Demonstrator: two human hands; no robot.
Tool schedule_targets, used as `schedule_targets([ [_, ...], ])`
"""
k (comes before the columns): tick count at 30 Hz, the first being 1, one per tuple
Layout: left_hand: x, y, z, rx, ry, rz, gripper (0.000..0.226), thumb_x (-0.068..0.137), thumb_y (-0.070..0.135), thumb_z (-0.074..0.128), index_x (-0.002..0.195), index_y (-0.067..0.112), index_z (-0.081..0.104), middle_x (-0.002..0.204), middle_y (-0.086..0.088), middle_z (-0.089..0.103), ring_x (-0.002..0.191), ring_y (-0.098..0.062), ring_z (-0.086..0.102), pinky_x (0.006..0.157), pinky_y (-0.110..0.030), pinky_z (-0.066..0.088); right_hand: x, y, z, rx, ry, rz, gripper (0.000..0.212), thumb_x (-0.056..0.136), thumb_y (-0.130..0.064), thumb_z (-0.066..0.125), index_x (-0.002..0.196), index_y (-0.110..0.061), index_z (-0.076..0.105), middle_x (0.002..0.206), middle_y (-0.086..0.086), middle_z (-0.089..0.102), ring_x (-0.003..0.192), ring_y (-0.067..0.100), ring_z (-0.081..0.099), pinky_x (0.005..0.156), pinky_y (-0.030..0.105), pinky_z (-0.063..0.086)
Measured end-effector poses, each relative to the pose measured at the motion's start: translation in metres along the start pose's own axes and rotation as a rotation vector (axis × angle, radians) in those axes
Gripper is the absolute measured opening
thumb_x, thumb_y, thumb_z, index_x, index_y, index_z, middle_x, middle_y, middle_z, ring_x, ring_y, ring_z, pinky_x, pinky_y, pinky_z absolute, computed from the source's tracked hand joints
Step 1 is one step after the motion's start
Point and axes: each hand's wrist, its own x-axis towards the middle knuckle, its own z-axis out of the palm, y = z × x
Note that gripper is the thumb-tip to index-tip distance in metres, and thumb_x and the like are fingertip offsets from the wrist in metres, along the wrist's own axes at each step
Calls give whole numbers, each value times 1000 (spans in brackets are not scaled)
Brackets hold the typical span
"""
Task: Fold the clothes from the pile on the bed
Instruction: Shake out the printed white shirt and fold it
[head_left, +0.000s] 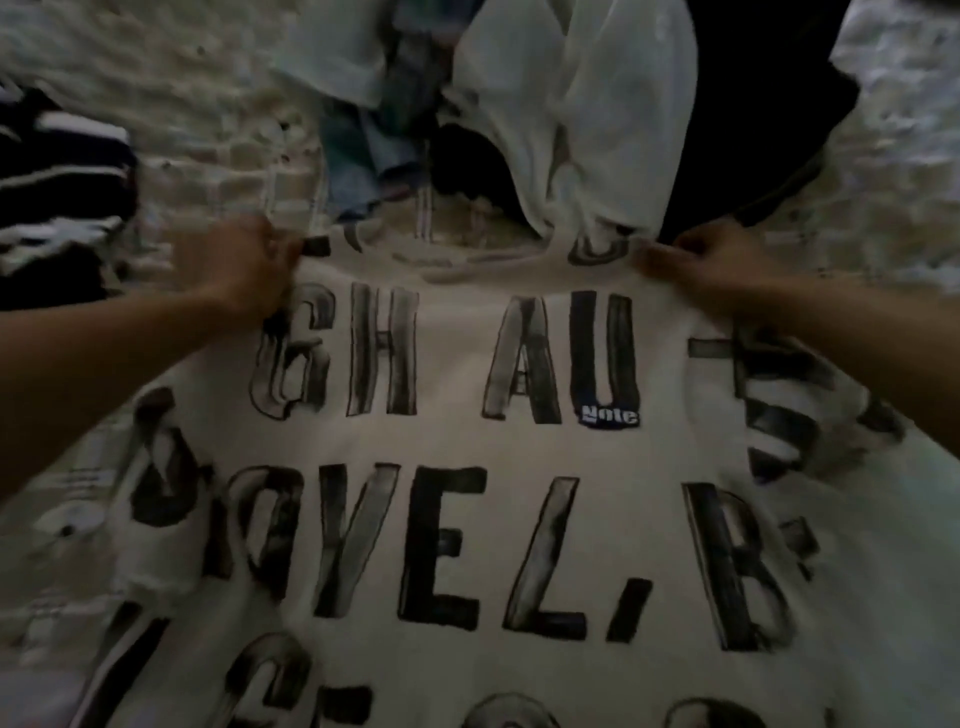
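Bed (156, 93): pale cover with a rough, pebbled texture, fills the frame edge to edge, light dim, picture somewhat blurred. White shirt (467, 332) spread flat over the near half of the bed, covered in big black block letters; readable rows "GH AU" and "OVEL, B", other letters cut off or creased at the sides. Its far edge is stretched between the two hands, which are well apart. Pile (374, 135) lies beyond that edge at the top centre: a white garment (597, 104) bunched on top, a dark garment (753, 114) to its right, bluish cloth to its left; the white garment's lower tip reaches the shirt's far edge. Black-and-white striped garment (57, 182) lies by itself at the left side of the bed, apart from the pile. Left hand (244, 265): fingers curled, pinching the shirt's far left corner. Right hand (701, 265): fingers curled likewise, pinching the far right corner. Both forearms bare. Small blue label (609, 415) reading "Note" sits at the foot of the letter U
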Motion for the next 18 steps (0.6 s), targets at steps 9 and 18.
schedule_targets([
  [9, -132, 147, 1, -283, 11, 574, 49, 91, 43, 50, 130, 14, 45, 135, -14, 43, 123, -33, 39, 102, -45, 32, -30, 49, -93, -168, -614, 77, 79, 47, -77, 74, 107, -26, 71, 104, -8, 69, 96, 13, 64, 89, 36, 52],
  [18, -213, 240, 61, -263, -276, 760, 62, 98, 52, 38, 152, 25, 22, 160, 0, 20, 149, -22, 10, 122, -43, 14, -59, 56, -136, -206, -555, -161, 15, 85, -40, 67, 93, -29, 71, 78, 2, 67, 71, 16, 63, 60, 32, 51],
])
